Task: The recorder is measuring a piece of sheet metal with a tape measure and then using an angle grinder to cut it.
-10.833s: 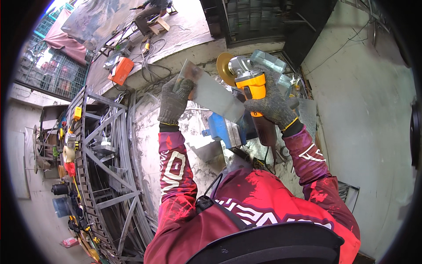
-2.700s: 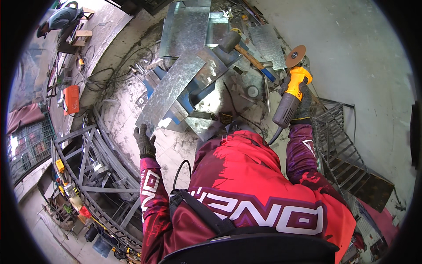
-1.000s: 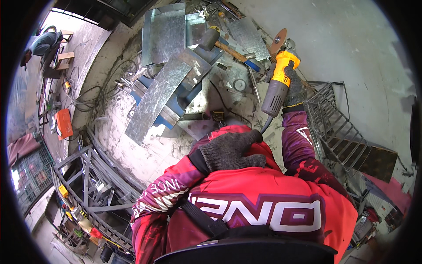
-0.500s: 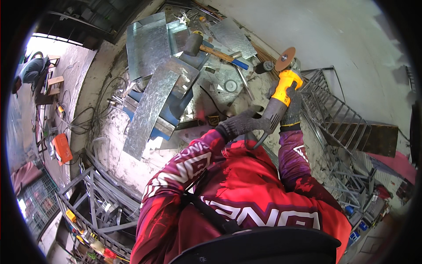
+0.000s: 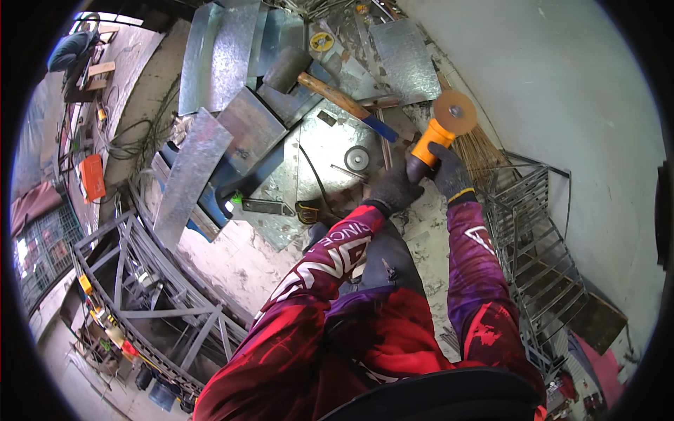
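Note:
Both my hands, in dark knit gloves, hold an angle grinder with a yellow front and a brown cutting disc at its far end. My right hand is closed round the grinder's right side near the yellow part. My left hand closes on the dark rear body, which it partly hides. The disc's flat face is turned up and touches nothing I can make out. Left of the grinder, a mallet with a wooden, blue-ended handle lies on sheet metal.
A loose round disc, a tape measure and a metal square lie ahead. Bent galvanized sheets are stacked at far left. Metal racks lean by the right wall; a steel frame stands lower left. Another person is at far left.
The view has shifted, showing more of the floor by my legs. The grinder has moved lower and slightly left, and its disc now shows its face more fully. Both hands stay on it.

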Demonstrator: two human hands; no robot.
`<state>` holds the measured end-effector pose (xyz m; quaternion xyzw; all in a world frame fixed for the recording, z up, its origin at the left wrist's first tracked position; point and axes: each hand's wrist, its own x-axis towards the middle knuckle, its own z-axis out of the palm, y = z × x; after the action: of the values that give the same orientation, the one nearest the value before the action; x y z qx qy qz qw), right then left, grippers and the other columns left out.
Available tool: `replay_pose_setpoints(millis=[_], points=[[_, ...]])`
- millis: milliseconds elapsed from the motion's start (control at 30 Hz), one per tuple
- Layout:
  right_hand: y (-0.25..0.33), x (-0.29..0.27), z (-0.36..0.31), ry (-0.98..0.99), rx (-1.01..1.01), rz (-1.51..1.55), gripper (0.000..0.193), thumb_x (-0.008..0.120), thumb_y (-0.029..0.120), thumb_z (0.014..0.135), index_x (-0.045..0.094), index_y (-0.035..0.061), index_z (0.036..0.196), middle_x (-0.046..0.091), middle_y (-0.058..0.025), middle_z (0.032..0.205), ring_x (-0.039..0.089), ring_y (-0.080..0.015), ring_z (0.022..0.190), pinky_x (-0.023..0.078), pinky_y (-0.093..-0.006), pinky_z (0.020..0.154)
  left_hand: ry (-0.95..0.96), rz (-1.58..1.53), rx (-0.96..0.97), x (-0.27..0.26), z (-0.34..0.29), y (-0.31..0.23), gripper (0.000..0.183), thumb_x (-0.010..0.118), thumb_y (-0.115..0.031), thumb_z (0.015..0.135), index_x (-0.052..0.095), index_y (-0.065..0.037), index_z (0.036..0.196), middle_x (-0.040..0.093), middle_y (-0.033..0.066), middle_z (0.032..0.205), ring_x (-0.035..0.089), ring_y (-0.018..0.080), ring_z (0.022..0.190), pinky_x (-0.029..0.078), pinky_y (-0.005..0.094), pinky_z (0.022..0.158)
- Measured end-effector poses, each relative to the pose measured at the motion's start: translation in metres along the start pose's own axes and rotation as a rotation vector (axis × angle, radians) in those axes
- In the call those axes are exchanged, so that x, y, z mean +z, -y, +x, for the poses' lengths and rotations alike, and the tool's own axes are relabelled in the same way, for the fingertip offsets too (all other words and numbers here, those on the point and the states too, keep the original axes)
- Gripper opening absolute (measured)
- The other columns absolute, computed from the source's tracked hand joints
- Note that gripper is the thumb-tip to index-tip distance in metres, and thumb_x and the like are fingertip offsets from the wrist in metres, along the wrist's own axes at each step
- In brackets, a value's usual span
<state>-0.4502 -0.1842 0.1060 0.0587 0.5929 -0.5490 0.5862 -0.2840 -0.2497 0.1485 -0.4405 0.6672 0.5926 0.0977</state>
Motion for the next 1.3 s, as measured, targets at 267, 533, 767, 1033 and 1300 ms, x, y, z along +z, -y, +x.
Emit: replay_pose_setpoints(millis=[267, 533, 767, 1033, 1300], points=[[0.004, 0.032, 0.064, 0.216, 0.032, -0.330, 0.036, 0.058, 0.037, 0.098, 0.059, 0.0118, 0.124, 0.067, -0.0087, 0.109, 0.067, -0.0197, 0.092, 0.055, -0.0390, 0.083, -0.256, -0.096, 0.001, -0.019, 0.036, 0.054, 0.076, 0.080, -0.028, 0.069, 0.045, -0.002, 0.131, 0.063, 0.0247, 0.114, 0.064, 0.0383, 0.106, 0.050, 0.0453, 0.092], [-0.022, 0.049, 0.055, 0.140, -0.053, -0.173, 0.036, 0.059, 0.035, 0.098, 0.061, 0.0069, 0.121, 0.067, -0.0062, 0.101, 0.067, -0.0181, 0.082, 0.058, -0.0317, 0.068, -0.325, 0.024, -0.108, -0.080, 0.032, 0.078, 0.089, 0.078, -0.048, 0.076, 0.036, -0.002, 0.140, 0.063, 0.0268, 0.118, 0.063, 0.0411, 0.110, 0.050, 0.0454, 0.092], [-0.107, 0.022, 0.028, 0.112, -0.502, -0.925, 0.024, 0.060, 0.015, 0.091, 0.064, 0.0005, 0.109, 0.068, -0.0163, 0.086, 0.068, -0.0261, 0.082, 0.053, -0.0367, 0.075, -0.424, 0.060, -0.113, -0.106, 0.068, 0.081, 0.086, 0.075, -0.054, 0.076, 0.038, -0.001, 0.132, 0.062, 0.0265, 0.117, 0.063, 0.0424, 0.110, 0.050, 0.0468, 0.090], [-0.135, 0.053, -0.032, 0.298, -0.301, -0.920, 0.025, 0.064, 0.015, 0.087, 0.065, 0.0044, 0.110, 0.069, -0.0187, 0.092, 0.069, -0.0321, 0.088, 0.053, -0.0400, 0.080, -0.420, 0.024, -0.172, -0.120, 0.072, 0.098, 0.088, 0.078, -0.049, 0.072, 0.038, -0.001, 0.134, 0.062, 0.0262, 0.119, 0.062, 0.0418, 0.111, 0.049, 0.0447, 0.093], [-0.095, 0.044, -0.011, 0.198, -0.437, -1.224, 0.028, 0.061, 0.013, 0.089, 0.062, 0.0022, 0.115, 0.067, -0.0146, 0.091, 0.064, -0.0215, 0.080, 0.052, -0.0351, 0.076, -0.386, 0.279, 0.004, -0.128, 0.039, 0.103, 0.061, 0.072, -0.045, 0.080, 0.058, -0.005, 0.124, 0.068, 0.0187, 0.109, 0.067, 0.0336, 0.102, 0.052, 0.0423, 0.088]])
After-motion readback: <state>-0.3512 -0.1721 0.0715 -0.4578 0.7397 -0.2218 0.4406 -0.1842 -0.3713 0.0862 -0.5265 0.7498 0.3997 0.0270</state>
